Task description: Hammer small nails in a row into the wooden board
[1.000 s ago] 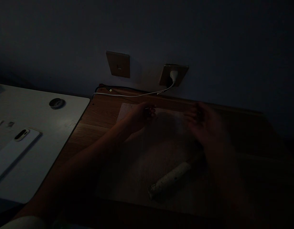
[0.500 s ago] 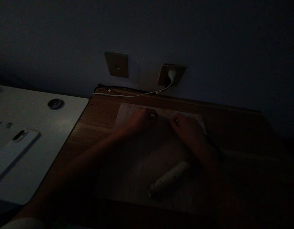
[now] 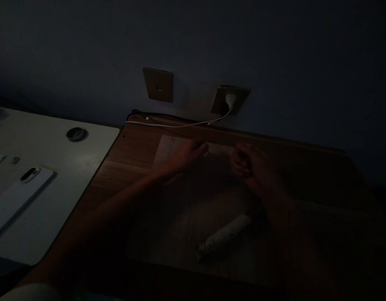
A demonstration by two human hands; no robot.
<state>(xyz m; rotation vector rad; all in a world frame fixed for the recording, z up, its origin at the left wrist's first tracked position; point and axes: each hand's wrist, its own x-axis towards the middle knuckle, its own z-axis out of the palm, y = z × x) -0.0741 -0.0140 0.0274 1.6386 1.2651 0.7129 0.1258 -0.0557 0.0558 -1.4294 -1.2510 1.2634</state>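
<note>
The scene is very dark. My left hand (image 3: 190,154) is over the far left part of a pale, thin sheet or mat (image 3: 167,146), with its fingertips pinched together; a tiny thin tip shows at them, too dim to name. Curled with its fingers folded in, my right hand (image 3: 249,166) is above the sheet's far right part; whatever it holds, if anything, is hidden. Nearer to me, a whitish, dark-speckled cylinder-shaped object (image 3: 224,236) lies slantwise on the sheet, its far right end fading into shadow beside my right forearm.
The sheet lies on a wooden tabletop (image 3: 133,146) against a wall. A white plug (image 3: 231,100) with a white cable sits in a wall socket, beside another wall plate (image 3: 158,85). On a white table (image 3: 95,142) at left are a phone (image 3: 23,196) and a round dark object (image 3: 76,134).
My right hand has moved right and rolled over, fingers now curled towards the camera, widening the gap between my hands. My left hand stays near its place. The view has shifted slightly.
</note>
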